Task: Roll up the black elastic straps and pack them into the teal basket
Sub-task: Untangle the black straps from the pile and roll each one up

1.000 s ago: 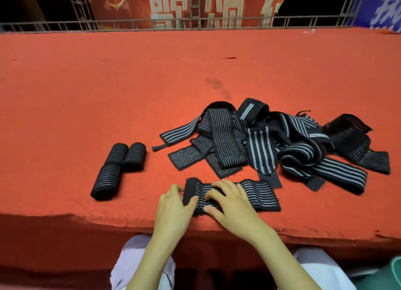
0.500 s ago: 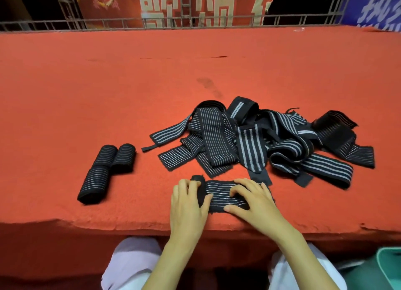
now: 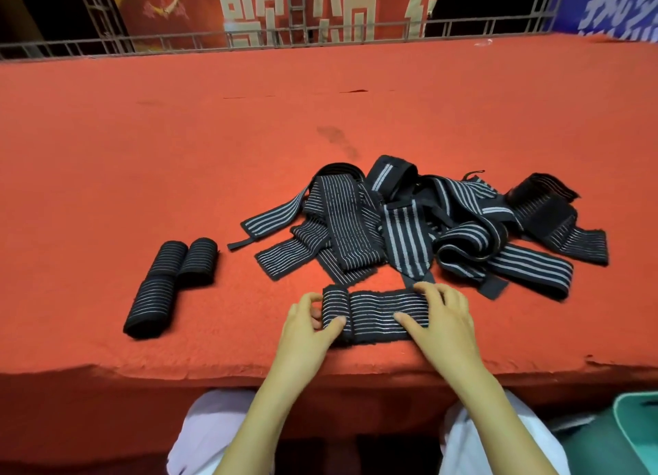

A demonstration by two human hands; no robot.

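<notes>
Hands spread apart, left hand [image 3: 302,332] pinches strap [image 3: 377,311] roll, right hand [image 3: 448,328] grips tail

The strap [image 3: 384,314] at the near edge has been rolled at its left end, which lay flat a second ago and is now a small roll [image 3: 334,311]. The left hand [image 3: 306,332] has shifted to pinch that roll between thumb and fingers. The right hand [image 3: 445,328], earlier pressed close beside the left over the strap's middle, has slid right and now holds the right end. This has uncovered a flat stretch between the hands.
</notes>
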